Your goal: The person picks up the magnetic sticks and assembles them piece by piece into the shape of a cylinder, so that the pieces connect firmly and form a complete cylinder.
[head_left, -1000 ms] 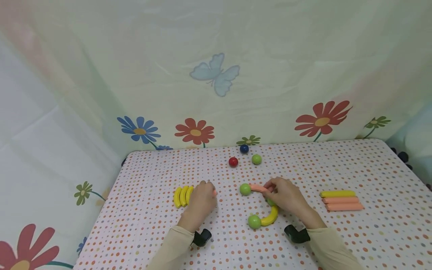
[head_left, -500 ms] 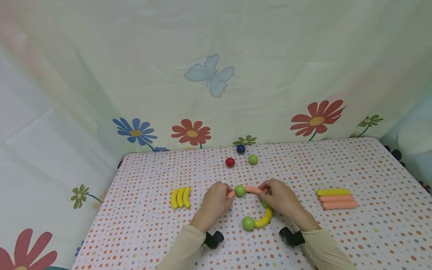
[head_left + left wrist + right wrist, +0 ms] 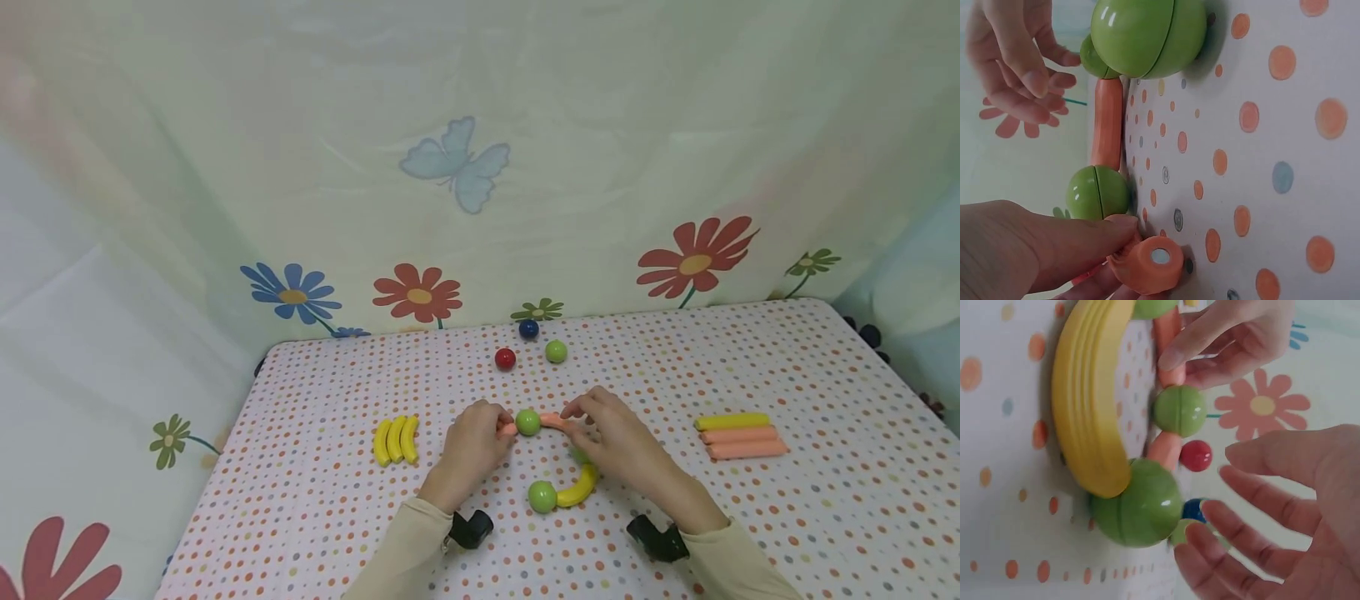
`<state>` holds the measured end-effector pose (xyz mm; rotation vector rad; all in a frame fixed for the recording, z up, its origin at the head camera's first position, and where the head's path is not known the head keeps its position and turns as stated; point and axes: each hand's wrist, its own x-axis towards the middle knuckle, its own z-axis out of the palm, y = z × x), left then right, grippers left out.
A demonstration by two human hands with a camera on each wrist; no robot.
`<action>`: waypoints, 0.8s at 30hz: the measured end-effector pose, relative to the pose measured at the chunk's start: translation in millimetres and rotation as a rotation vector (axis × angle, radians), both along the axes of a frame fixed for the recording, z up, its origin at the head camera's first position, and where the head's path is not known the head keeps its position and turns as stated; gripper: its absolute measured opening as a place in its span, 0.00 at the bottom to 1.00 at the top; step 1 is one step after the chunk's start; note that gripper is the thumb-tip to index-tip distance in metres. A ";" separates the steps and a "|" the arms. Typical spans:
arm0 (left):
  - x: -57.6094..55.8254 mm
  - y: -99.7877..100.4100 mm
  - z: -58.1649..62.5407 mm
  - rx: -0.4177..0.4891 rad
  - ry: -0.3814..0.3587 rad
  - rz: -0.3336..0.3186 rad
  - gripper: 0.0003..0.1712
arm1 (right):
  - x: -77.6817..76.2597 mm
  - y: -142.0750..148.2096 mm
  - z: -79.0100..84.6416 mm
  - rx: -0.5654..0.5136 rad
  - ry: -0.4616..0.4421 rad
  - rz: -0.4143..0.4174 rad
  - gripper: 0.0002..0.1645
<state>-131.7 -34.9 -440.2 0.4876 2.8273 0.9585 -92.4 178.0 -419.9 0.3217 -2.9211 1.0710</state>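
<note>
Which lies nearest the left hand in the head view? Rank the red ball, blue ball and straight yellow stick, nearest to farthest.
From the left hand:
1. Red ball: beyond it, slightly right.
2. Blue ball: past the red ball, farther right.
3. Straight yellow stick: far off, right side.

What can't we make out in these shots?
- Head: corner green ball, partly hidden by the right hand.
- Head: held pink piece, mostly hidden by the left hand.
- Left wrist: near green ball, cut off by the top edge.
- Right wrist: blue ball, partly hidden by the corner green ball; rear green ball, partly hidden by the right hand.
</note>
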 end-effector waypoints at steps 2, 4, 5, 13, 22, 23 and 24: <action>-0.3 -0.4 0.1 0.014 -0.011 0.001 0.06 | 3.1 -1.2 3.0 -0.013 0.005 0.034 0.06; -0.7 -0.5 0.1 0.022 -0.020 0.003 0.07 | 6.0 -1.7 4.6 -0.018 0.001 0.075 0.06; -0.9 -0.5 0.3 0.021 -0.022 0.004 0.07 | 7.2 -1.8 4.8 -0.017 -0.004 0.099 0.07; -1.5 0.4 3.3 0.013 -0.032 -0.006 0.08 | 15.3 -4.4 1.8 0.006 -0.059 0.385 0.12; -5.3 -3.0 7.7 0.089 -0.179 -0.018 0.10 | 18.0 -7.6 -13.2 0.009 -0.051 0.530 0.21; -5.9 -3.3 8.4 0.095 -0.205 -0.016 0.10 | 18.6 -9.0 -16.0 0.011 -0.026 0.532 0.21; -6.6 -3.5 9.0 0.101 -0.225 -0.018 0.11 | 18.8 -11.0 -19.1 0.008 -0.011 0.530 0.21</action>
